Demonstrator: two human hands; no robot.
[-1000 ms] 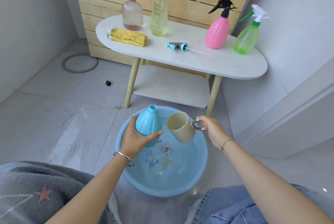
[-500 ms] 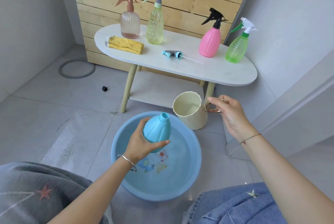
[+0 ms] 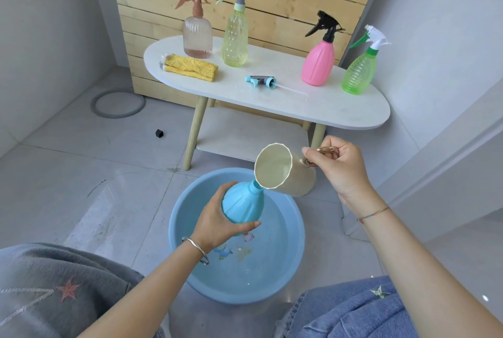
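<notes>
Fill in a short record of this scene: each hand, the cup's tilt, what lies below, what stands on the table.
Left hand: grips the blue bottle over the blue basin
Right hand: holds the cream cup by its handle
Cup: tilted, rim at the bottle's neck
Below: blue basin holding water
Table: four spray bottles, yellow cloth, loose spray head

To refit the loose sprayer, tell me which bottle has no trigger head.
The light-blue bottle in the left hand: bare neck, while the four on the table have trigger heads.
</notes>
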